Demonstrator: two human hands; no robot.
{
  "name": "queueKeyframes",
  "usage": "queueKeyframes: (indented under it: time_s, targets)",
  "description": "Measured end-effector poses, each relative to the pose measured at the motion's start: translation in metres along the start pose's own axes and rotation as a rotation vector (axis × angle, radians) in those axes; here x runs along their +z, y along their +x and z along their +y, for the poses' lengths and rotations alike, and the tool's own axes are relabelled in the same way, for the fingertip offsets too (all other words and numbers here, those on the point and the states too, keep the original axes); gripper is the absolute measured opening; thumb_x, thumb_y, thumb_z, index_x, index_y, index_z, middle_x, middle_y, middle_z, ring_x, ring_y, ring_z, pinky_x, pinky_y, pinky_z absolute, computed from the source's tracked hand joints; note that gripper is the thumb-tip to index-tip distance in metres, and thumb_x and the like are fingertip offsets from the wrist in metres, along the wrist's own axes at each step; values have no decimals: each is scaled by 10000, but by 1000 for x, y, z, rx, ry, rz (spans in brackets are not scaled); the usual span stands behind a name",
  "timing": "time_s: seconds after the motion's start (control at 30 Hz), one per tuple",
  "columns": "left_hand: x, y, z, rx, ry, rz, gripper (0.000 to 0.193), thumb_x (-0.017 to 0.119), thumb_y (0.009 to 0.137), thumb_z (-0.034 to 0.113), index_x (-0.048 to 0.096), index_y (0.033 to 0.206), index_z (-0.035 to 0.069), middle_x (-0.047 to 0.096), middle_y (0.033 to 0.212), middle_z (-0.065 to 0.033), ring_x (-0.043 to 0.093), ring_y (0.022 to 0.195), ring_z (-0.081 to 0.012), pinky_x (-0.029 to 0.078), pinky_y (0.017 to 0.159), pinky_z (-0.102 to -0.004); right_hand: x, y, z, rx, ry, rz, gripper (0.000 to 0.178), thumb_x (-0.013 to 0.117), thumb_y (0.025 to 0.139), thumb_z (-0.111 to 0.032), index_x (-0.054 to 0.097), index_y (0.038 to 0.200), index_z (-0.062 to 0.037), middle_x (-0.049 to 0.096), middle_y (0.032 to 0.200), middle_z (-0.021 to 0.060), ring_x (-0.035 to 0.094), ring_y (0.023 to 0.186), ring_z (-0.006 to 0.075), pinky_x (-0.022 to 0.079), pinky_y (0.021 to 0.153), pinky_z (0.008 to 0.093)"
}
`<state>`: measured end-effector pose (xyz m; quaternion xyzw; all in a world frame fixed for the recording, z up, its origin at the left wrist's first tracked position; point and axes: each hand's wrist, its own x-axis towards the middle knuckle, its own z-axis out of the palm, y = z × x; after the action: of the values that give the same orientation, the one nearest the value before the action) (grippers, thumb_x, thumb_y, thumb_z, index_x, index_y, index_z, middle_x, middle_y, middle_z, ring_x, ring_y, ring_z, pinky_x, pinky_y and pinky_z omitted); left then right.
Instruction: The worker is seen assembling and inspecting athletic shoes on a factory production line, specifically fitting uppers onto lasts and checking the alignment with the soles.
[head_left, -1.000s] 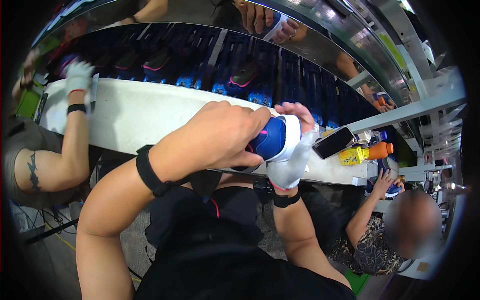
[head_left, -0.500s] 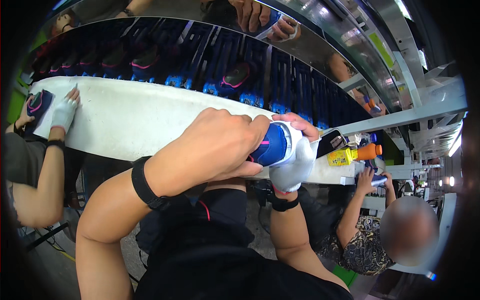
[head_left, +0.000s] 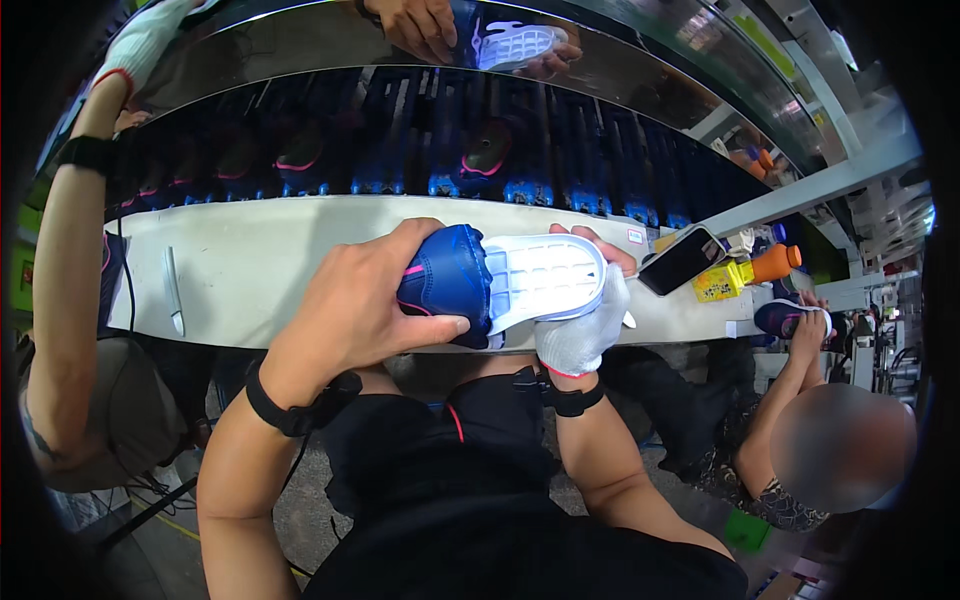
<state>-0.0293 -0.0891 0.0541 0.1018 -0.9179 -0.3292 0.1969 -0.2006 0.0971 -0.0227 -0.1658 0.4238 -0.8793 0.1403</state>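
My bare left hand (head_left: 370, 290) is wrapped round a navy shoe upper (head_left: 445, 285) with a pink stripe, thumb on the near side. In my right hand (head_left: 590, 335), which wears a white glove that leaves some fingertips bare, is a white shoe sole (head_left: 550, 275). The sole's gridded inner face is turned up. One end of it meets the upper's edge; how far the two are joined I cannot tell. Both parts are held over the front of the white bench (head_left: 260, 240). A small pale tip sticks out beside my right glove.
A knife (head_left: 173, 292) lies on the bench at left; a phone (head_left: 682, 262) and a yellow-and-orange bottle (head_left: 724, 282) are at right. Behind the bench runs a dark blue slatted rack holding shoe uppers (head_left: 487, 148). One co-worker's arm (head_left: 65, 260) reaches up at left; another co-worker handles a shoe (head_left: 780, 318) at right.
The sole has turned to show its inner grid, and my hands have moved further apart. At left, the co-worker's gloved hand has left the bench and reached up; a knife now shows there.
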Motion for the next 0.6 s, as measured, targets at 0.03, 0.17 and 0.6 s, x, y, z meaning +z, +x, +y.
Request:
queueKeyframes:
  time_s: [0.03,0.17,0.6]
  targets:
    - [-1,2,0,-26,-23,-17,811,966,735,428,639,1351,15,777,1006,-262,775,916,-457,628,829,-484,1,1,1,-49,-62,-59,285,464,1155,-329,522,1345,-125,639,1378,196,673,1296,407,568,1124,542]
    - [-3,7,-3,-18,-25,-22,797,961,734,414,644,1348,18,779,1008,-259,770,916,-459,624,834,-484,16,5,3,-199,-239,-215,364,543,1148,-383,504,1369,-97,614,1372,205,678,1280,376,572,1135,557]
    - [-16,-10,-16,-63,-84,-32,766,939,760,420,651,1371,60,789,1036,-241,777,944,-446,624,842,-480,74,1,13,-53,72,-302,274,637,1072,-87,623,1343,-55,683,1312,175,736,1096,257,607,966,400]
